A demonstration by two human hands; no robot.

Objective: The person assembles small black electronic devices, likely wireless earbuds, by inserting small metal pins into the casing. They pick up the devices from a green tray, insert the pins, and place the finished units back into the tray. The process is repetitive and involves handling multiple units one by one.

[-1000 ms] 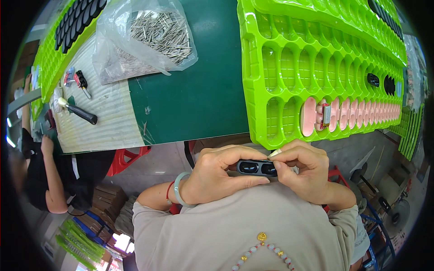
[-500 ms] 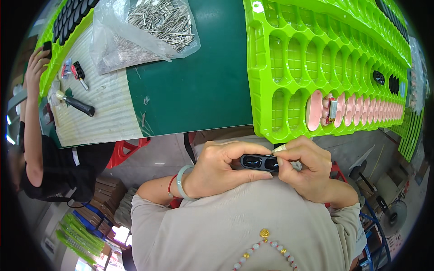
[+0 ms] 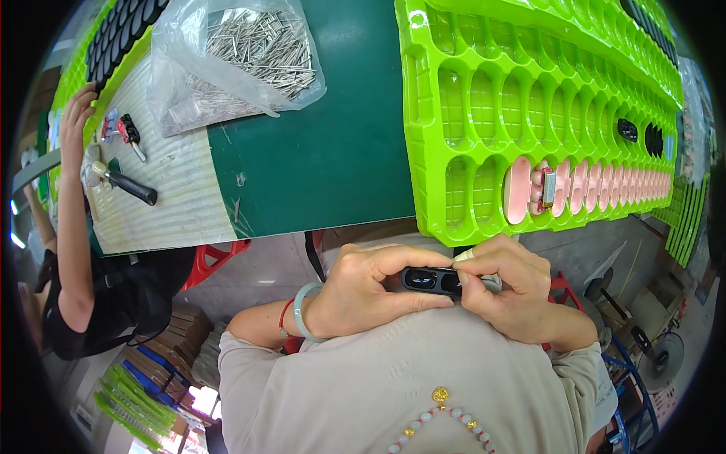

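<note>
Just in front of my chest, my left hand [image 3: 355, 284] grips a small black oblong case [image 3: 420, 279] between thumb and fingers. Two glossy black recesses show on its upper face. At the case's right end my right hand [image 3: 514, 278] is closed, its thumb and forefinger pinching there and covering that end. A pale wrapping shows on one right fingertip. Something light-coloured peeks out under the right fingers, too hidden to name. Beyond my right hand lies a bright green tray [image 3: 429, 189] with oval pockets, holding a row of pink oblong shells [image 3: 517, 191].
A silver-and-red small part [image 3: 547, 189] sits among the pink shells. On the green table [image 3: 340, 144] rests a plastic bag [image 3: 178, 98] of metal pins. Left of it are a black-handled hammer [image 3: 132, 188] and small red-and-black parts [image 3: 128, 132]. A co-worker's arm [image 3: 74, 219] reaches to another tray.
The view has shifted slightly. My hands keep their hold on the black case, with the right fingers a little further over its end. The co-worker's hand at the left has moved.
</note>
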